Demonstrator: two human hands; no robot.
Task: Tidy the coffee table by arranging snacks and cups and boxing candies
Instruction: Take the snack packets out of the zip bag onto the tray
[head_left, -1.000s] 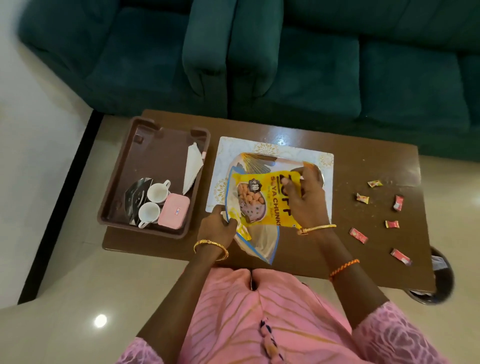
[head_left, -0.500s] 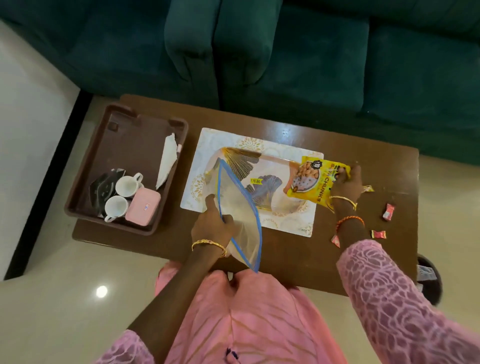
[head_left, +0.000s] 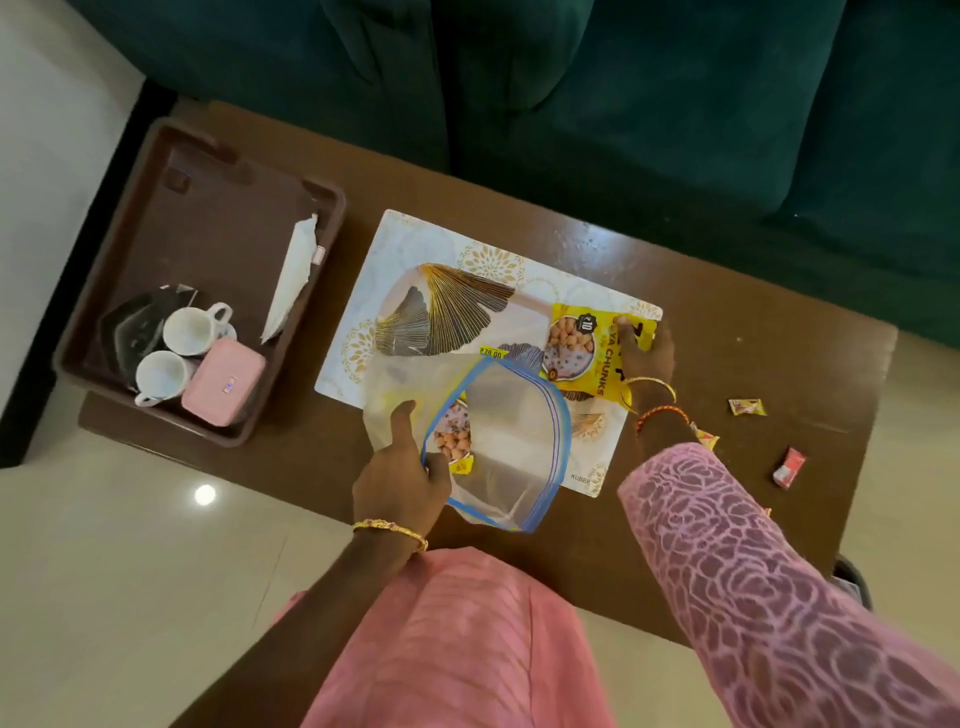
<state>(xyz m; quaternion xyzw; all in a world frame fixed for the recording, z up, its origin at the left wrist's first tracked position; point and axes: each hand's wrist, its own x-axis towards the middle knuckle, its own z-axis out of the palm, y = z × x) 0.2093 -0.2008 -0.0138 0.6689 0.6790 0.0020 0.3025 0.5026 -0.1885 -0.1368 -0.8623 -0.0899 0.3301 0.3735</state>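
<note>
Location: the living room of a home. I stand at a low brown wooden desk (head_left: 727, 291) set directly in front of a dark green upholstered sofa (head_left: 649, 104). The floor (head_left: 130, 571) is glossy cream tile. On the desk: a patterned placemat (head_left: 415, 249), a brown serving tray (head_left: 208, 208) holding two white teacups (head_left: 195, 327), and scattered wrapped candies (head_left: 788, 466).

2 cups (head_left: 176, 353) in tray (head_left: 208, 171), left of placemat (head_left: 415, 239); candies (head_left: 769, 441) right.
</note>
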